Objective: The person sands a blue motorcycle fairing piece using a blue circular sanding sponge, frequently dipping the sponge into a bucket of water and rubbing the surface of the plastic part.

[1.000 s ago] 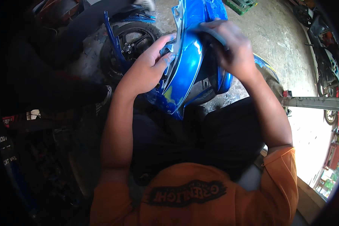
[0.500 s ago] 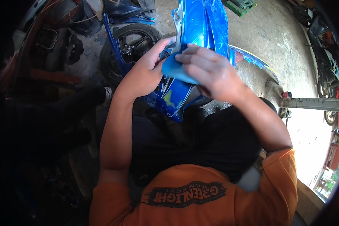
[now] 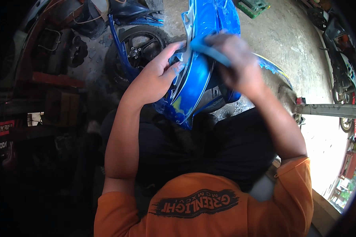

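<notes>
A glossy blue motorcycle body panel [image 3: 198, 77] stands between my knees, with a pale inner edge and a yellowish patch low on it. My left hand [image 3: 156, 81] grips the panel's left edge, thumb on the near side and fingers further up. My right hand [image 3: 238, 59], smeared by motion, presses a thin light-blue flexible sheet [image 3: 211, 51] against the panel's upper face. Whether the sheet is sandpaper or cloth cannot be told. Its far side and some right fingertips are hidden.
Behind my left hand a black spoked wheel [image 3: 140, 49] lies on the concrete floor [image 3: 284, 35]. Dark plastic parts [image 3: 134, 10] lie beyond it. A green tray [image 3: 253, 7] sits far off, and a grey metal beam [image 3: 330, 109] runs along the right.
My right hand has slid up and to the right with the light-blue sheet, uncovering the panel's lower face. My left hand keeps its grip; a dark leg at the left has moved away.
</notes>
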Action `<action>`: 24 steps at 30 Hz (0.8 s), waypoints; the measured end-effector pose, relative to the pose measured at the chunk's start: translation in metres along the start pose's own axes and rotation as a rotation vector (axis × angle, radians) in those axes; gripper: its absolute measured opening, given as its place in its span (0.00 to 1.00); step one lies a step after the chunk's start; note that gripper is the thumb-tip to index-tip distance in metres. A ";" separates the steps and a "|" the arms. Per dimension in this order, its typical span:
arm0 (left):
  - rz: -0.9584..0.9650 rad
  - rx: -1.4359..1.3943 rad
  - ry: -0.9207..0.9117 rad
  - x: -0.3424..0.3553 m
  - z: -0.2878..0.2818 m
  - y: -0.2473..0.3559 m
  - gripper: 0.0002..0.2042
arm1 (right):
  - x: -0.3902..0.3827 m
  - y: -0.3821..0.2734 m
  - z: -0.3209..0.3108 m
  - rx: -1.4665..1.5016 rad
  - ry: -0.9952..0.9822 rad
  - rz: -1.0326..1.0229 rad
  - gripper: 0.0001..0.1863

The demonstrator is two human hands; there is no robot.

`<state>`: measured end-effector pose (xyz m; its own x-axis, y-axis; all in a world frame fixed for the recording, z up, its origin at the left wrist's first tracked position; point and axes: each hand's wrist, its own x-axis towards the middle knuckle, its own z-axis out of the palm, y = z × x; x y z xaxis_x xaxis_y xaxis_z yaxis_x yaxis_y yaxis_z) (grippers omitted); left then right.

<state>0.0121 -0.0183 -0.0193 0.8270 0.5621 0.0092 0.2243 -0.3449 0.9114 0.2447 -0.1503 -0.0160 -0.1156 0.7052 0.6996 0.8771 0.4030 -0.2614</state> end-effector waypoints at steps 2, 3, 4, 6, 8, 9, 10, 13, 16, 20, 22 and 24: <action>0.015 0.031 -0.024 0.002 -0.002 -0.001 0.27 | 0.005 -0.022 0.005 0.038 -0.095 -0.156 0.24; -0.026 -0.014 -0.029 0.001 -0.003 -0.002 0.27 | 0.007 -0.018 0.003 0.041 -0.092 -0.153 0.24; -0.064 -0.061 -0.038 0.001 -0.003 -0.001 0.27 | 0.009 -0.005 -0.001 -0.020 0.003 -0.097 0.23; -0.075 -0.042 -0.044 0.001 -0.001 0.006 0.27 | 0.013 0.014 -0.007 -0.125 0.142 0.058 0.24; -0.084 -0.026 -0.040 0.001 0.000 0.006 0.27 | 0.004 -0.003 -0.005 -0.061 0.061 -0.010 0.24; -0.018 -0.008 -0.030 -0.001 -0.002 0.003 0.28 | 0.006 -0.015 -0.003 0.001 -0.016 -0.076 0.25; 0.016 0.002 -0.034 0.000 -0.002 0.003 0.28 | 0.006 -0.021 0.002 -0.002 -0.054 -0.120 0.26; -0.059 -0.080 -0.049 0.000 -0.002 0.011 0.29 | 0.012 -0.008 -0.003 0.014 0.015 -0.116 0.26; -0.105 -0.006 -0.042 0.000 -0.002 0.012 0.28 | 0.010 0.006 -0.005 -0.071 0.103 0.038 0.26; -0.039 0.008 -0.046 -0.001 -0.006 -0.003 0.28 | 0.006 -0.024 0.006 0.102 -0.070 -0.102 0.28; -0.073 -0.028 -0.070 0.000 -0.004 0.013 0.29 | 0.006 -0.008 0.004 0.105 -0.050 -0.099 0.28; -0.072 -0.023 -0.048 0.000 -0.001 0.009 0.29 | 0.011 0.015 -0.006 -0.136 0.111 0.033 0.28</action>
<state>0.0135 -0.0207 -0.0111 0.8330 0.5479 -0.0765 0.2729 -0.2868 0.9183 0.2597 -0.1403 -0.0081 -0.0398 0.6447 0.7634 0.9355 0.2925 -0.1983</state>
